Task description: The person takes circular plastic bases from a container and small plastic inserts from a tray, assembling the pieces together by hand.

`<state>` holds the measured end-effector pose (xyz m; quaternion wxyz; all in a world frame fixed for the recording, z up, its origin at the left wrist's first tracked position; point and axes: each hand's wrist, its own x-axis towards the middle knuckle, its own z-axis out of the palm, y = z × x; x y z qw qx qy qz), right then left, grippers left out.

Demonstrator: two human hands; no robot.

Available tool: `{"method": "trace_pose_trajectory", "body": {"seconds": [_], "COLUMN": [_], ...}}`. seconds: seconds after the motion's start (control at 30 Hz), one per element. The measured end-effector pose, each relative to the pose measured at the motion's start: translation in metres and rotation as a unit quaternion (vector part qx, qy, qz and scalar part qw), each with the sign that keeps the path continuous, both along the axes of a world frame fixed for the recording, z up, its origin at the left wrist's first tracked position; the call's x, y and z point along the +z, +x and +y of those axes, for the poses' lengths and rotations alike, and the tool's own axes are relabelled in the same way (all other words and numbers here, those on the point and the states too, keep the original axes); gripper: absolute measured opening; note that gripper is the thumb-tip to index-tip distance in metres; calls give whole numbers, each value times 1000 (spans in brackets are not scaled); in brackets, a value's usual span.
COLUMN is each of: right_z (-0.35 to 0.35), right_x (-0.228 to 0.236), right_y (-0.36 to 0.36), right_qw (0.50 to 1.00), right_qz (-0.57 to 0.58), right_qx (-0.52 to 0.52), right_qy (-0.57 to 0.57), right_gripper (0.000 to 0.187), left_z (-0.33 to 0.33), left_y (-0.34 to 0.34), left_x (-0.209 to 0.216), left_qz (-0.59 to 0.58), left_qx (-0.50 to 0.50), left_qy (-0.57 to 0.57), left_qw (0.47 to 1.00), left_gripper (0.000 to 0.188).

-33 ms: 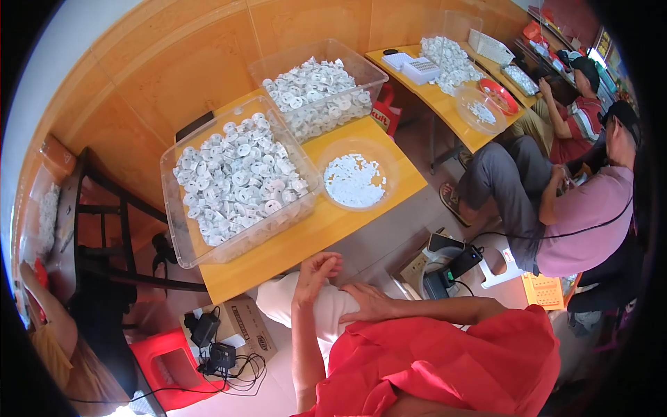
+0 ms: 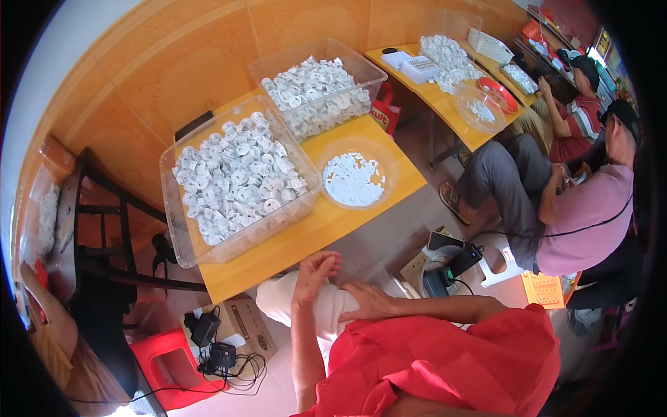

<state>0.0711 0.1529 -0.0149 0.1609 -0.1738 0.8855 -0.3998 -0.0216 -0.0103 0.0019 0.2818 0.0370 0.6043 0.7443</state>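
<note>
My left hand (image 2: 316,274) is raised just off the front edge of the yellow table (image 2: 306,240), fingers curled together; whether it holds anything I cannot tell. My right hand (image 2: 368,300) lies flat on my thigh in white trousers, holding nothing. On the table stands a large clear bin (image 2: 177,240) full of white round parts, nearest my left hand. A second clear bin (image 2: 316,87) of the same parts stands behind it. A clear round bowl (image 2: 353,179) with small white pieces sits at the table's right.
Two other people sit at the right, one in a pink shirt (image 2: 583,215), one in a red striped shirt (image 2: 577,118), by a second yellow table (image 2: 445,104) with bowls and trays. On the floor: a cardboard box (image 2: 243,326), a red stool (image 2: 163,365), cables (image 2: 219,354). A dark chair (image 2: 104,229) stands left.
</note>
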Motion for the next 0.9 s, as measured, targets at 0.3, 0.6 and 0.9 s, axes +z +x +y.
{"method": "trace_pose_trajectory", "body": {"seconds": [0.3,0.6,0.9], "right_z": [1,10,71], "right_x": [17,53,82], "right_y": [-7,-6,-169], "right_qw": [1000,950,930], "right_qz": [8,303,320], "right_qx": [24,70,-167], "right_qy": [2,-31,71], "right_gripper": [65,22,11], "left_z": [0,-1,-2], "left_y": [0,3,3], "left_x": [-1,1,2], "left_qz": [10,8,3], "left_qx": [7,36,53], "left_qy": [-2,18,37], "left_qw": [1000,999,998], "left_gripper": [23,22,22]}}
